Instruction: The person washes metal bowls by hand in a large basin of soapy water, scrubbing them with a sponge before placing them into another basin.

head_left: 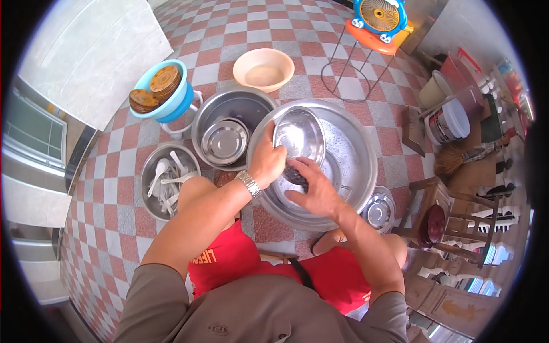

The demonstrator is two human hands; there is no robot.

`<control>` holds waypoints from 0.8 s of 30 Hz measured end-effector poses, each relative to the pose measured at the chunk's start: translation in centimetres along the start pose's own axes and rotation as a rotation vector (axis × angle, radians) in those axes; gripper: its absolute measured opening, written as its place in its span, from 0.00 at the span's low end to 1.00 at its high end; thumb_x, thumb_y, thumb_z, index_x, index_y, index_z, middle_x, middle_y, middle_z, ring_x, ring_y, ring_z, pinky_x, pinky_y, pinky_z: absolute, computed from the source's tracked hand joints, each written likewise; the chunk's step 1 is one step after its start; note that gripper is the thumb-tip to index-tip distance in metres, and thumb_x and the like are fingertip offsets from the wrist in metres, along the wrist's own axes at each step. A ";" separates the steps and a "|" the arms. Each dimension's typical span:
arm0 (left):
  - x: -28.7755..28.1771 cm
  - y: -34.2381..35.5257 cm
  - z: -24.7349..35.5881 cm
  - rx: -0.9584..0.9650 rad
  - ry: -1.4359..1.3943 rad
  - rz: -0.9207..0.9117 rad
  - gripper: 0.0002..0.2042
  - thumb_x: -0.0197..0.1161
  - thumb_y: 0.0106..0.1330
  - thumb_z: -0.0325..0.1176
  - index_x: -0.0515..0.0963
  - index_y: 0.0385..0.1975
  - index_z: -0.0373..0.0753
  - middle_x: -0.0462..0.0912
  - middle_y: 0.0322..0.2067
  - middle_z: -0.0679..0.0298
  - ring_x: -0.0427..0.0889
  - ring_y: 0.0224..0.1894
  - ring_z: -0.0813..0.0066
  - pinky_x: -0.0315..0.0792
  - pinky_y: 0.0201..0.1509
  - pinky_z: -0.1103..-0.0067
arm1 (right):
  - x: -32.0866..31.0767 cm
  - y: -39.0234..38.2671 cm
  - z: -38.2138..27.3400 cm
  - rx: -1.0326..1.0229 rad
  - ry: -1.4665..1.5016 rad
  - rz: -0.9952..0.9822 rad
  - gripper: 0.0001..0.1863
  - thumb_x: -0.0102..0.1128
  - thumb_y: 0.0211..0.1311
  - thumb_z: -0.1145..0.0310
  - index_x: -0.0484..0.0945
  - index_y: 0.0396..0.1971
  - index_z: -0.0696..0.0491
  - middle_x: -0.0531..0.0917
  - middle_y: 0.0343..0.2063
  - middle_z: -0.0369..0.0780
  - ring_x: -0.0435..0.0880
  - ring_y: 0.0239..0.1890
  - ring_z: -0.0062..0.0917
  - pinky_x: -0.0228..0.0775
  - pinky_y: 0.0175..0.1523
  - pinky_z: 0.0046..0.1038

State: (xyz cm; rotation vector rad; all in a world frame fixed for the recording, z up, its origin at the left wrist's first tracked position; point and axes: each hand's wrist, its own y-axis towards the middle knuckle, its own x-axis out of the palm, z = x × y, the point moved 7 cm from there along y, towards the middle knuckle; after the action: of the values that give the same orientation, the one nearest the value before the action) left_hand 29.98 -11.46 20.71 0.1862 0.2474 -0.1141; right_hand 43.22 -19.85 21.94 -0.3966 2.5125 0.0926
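My left hand point(270, 155) grips a shiny steel bowl point(298, 132) by its left rim, tilted over a wide steel basin point(363, 143) of sudsy water. My right hand point(313, 191) is closed over a dark scrubber point(295, 177) at the bowl's lower part. A steel pot or pan point(336, 166) sits in the suds beneath. Left of the basin, a grey metal tub point(209, 103) holds stacked steel dishes point(223, 139). A bowl point(151, 191) of white spoons and utensils stands by my left knee, and steel lids or plates point(378, 212) lie by my right leg.
A blue basin of brown plates point(158, 86) and a beige plastic basin point(263, 66) are at the back. A fan point(377, 17) rests on an orange stool point(374, 43). Buckets point(447, 121), a broom point(452, 161) and a wooden chair point(457, 228) line the right side; tiled walls border the left.
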 end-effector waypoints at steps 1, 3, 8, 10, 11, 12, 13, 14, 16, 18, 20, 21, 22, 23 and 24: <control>0.2 0.0 0.2 -0.020 -0.059 0.002 0.28 0.47 0.59 0.23 0.62 0.64 0.31 0.76 0.52 0.39 0.75 0.57 0.47 0.67 0.62 0.67 | 0.4 0.0 -0.5 0.006 -0.002 0.011 0.35 0.71 0.51 0.64 0.70 0.61 0.54 0.66 0.62 0.56 0.75 0.58 0.51 0.69 0.63 0.38; 0.6 -0.3 0.1 -0.049 -0.121 -0.009 0.28 0.46 0.59 0.21 0.63 0.63 0.32 0.76 0.53 0.42 0.75 0.58 0.51 0.67 0.62 0.69 | 0.4 -0.4 -1.5 -0.025 -0.011 0.155 0.35 0.69 0.54 0.64 0.68 0.62 0.56 0.65 0.62 0.56 0.74 0.58 0.51 0.69 0.63 0.39; 0.9 -0.2 0.0 -0.269 -0.406 -0.038 0.27 0.43 0.57 0.19 0.67 0.61 0.32 0.78 0.52 0.52 0.76 0.55 0.65 0.68 0.61 0.75 | 0.5 -1.2 0.0 -0.270 -0.524 0.357 0.29 0.73 0.49 0.58 0.76 0.53 0.45 0.73 0.47 0.46 0.74 0.47 0.42 0.67 0.52 0.42; 1.1 -0.4 0.0 -0.292 -0.364 -0.032 0.27 0.43 0.56 0.18 0.69 0.59 0.31 0.77 0.52 0.52 0.76 0.55 0.65 0.68 0.61 0.75 | -0.3 -1.0 2.3 -0.257 -0.569 0.351 0.28 0.73 0.48 0.58 0.77 0.52 0.45 0.73 0.46 0.46 0.74 0.47 0.42 0.67 0.52 0.42; 1.2 -0.4 -0.2 -0.296 -0.361 -0.036 0.27 0.43 0.56 0.18 0.69 0.59 0.31 0.77 0.52 0.52 0.76 0.55 0.65 0.68 0.61 0.75 | -0.4 -1.0 3.0 -0.252 -0.618 0.341 0.27 0.73 0.48 0.58 0.77 0.51 0.45 0.74 0.46 0.46 0.75 0.47 0.41 0.67 0.52 0.41; 1.3 -0.3 -0.2 -0.275 -0.391 -0.043 0.27 0.43 0.56 0.19 0.69 0.59 0.32 0.78 0.51 0.53 0.77 0.54 0.66 0.68 0.60 0.75 | -0.3 -1.0 3.5 -0.251 -0.630 0.333 0.30 0.76 0.45 0.57 0.78 0.50 0.48 0.74 0.47 0.47 0.74 0.49 0.42 0.69 0.52 0.41; 1.3 -0.3 -0.3 -0.259 -0.418 -0.048 0.27 0.43 0.56 0.19 0.70 0.59 0.32 0.78 0.50 0.53 0.77 0.53 0.66 0.68 0.60 0.75 | 0.1 -1.0 3.2 -0.246 -0.622 0.331 0.30 0.76 0.45 0.57 0.78 0.50 0.48 0.74 0.47 0.47 0.74 0.49 0.42 0.69 0.52 0.41; 1.5 -0.5 -0.3 -0.278 -0.473 -0.026 0.26 0.43 0.56 0.19 0.70 0.58 0.32 0.79 0.50 0.53 0.77 0.53 0.66 0.68 0.59 0.74 | 0.5 -1.1 2.3 -0.246 -0.516 0.345 0.30 0.77 0.44 0.56 0.78 0.50 0.49 0.74 0.47 0.47 0.74 0.49 0.43 0.69 0.52 0.42; 1.9 -0.9 -0.1 -0.299 -0.421 -0.034 0.26 0.43 0.56 0.19 0.69 0.58 0.32 0.78 0.50 0.53 0.77 0.54 0.66 0.68 0.59 0.74 | 1.1 -1.1 0.1 -0.193 -0.352 0.331 0.37 0.75 0.47 0.55 0.73 0.55 0.56 0.72 0.48 0.51 0.74 0.49 0.47 0.69 0.54 0.43; 1.6 -0.6 -1.0 -0.211 -0.254 -0.052 0.26 0.43 0.57 0.20 0.68 0.59 0.30 0.77 0.51 0.52 0.76 0.54 0.64 0.69 0.58 0.74 | 1.4 -1.1 -1.2 -0.139 -0.229 0.344 0.39 0.73 0.50 0.55 0.69 0.59 0.58 0.71 0.51 0.54 0.74 0.51 0.50 0.68 0.57 0.44; 1.6 -0.1 -1.5 -0.170 -0.288 -0.024 0.26 0.43 0.57 0.20 0.67 0.60 0.31 0.77 0.51 0.52 0.76 0.53 0.64 0.68 0.58 0.74 | 1.7 -1.1 -0.9 -0.082 -0.209 0.301 0.44 0.68 0.57 0.57 0.57 0.67 0.63 0.63 0.62 0.58 0.74 0.54 0.52 0.67 0.62 0.43; 1.4 0.0 -1.6 -0.128 -0.323 0.003 0.26 0.43 0.57 0.20 0.67 0.60 0.31 0.76 0.51 0.51 0.76 0.53 0.64 0.68 0.58 0.74 | 1.0 -1.1 -0.9 -0.085 -0.207 0.298 0.44 0.68 0.57 0.57 0.57 0.67 0.63 0.63 0.62 0.58 0.74 0.54 0.52 0.67 0.62 0.43; 1.5 0.1 -1.5 -0.131 -0.324 0.004 0.26 0.43 0.57 0.20 0.67 0.60 0.31 0.76 0.51 0.51 0.76 0.53 0.64 0.68 0.58 0.74 | 0.4 -0.8 -0.6 -0.058 -0.145 0.185 0.43 0.67 0.59 0.58 0.57 0.67 0.62 0.63 0.63 0.58 0.76 0.53 0.50 0.68 0.61 0.41; 1.6 0.1 -1.1 -0.161 -0.366 -0.011 0.27 0.43 0.58 0.20 0.66 0.61 0.31 0.76 0.51 0.51 0.76 0.53 0.64 0.68 0.58 0.75 | -0.1 -0.7 -0.1 -0.032 -0.082 0.071 0.41 0.65 0.60 0.58 0.57 0.67 0.62 0.62 0.64 0.59 0.78 0.53 0.48 0.70 0.60 0.39; 1.7 0.0 -0.7 -0.191 -0.408 -0.025 0.27 0.43 0.58 0.20 0.65 0.61 0.31 0.76 0.52 0.51 0.75 0.53 0.65 0.68 0.58 0.75 | -1.1 -0.7 0.3 -0.090 -0.120 0.076 0.40 0.69 0.57 0.59 0.63 0.66 0.59 0.68 0.61 0.57 0.80 0.50 0.46 0.72 0.58 0.36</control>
State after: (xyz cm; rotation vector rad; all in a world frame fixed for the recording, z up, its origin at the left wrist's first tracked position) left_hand 31.43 -11.45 19.58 -0.0323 -0.1467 -0.1493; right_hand 44.43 -20.23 22.35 -0.3222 2.4105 0.2521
